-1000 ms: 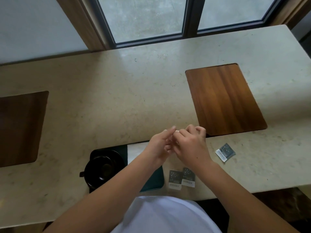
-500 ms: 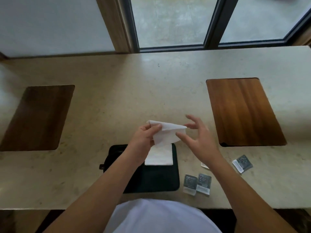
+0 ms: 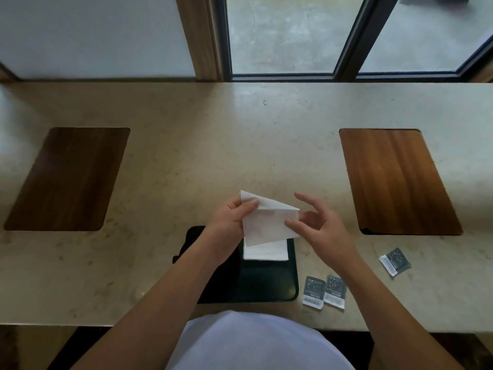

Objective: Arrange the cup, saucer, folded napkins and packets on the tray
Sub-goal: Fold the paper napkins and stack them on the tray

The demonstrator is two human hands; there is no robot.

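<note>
A dark tray (image 3: 269,284) lies on the stone counter in front of me. On its far right part rests a folded white napkin (image 3: 265,252). Above it my left hand (image 3: 232,220) pinches the top left corner of a second white napkin (image 3: 266,222), half folded. My right hand (image 3: 320,225) touches that napkin's right edge with thumb and fingertips, its fingers spread. Two grey packets (image 3: 324,291) lie side by side right of the tray, and a third packet (image 3: 395,261) lies farther right. My left forearm hides the cup and saucer on the tray's left side.
Two wooden inlays are set in the counter, one at the left (image 3: 66,177) and one at the right (image 3: 394,180). A window and wall run behind the counter's far edge. My white shirt fills the bottom middle.
A second ago both hands were pinched together low over the tray. They have since lifted and spread a white napkin between them. The camera view also shifted, and my arm now covers the cup.
</note>
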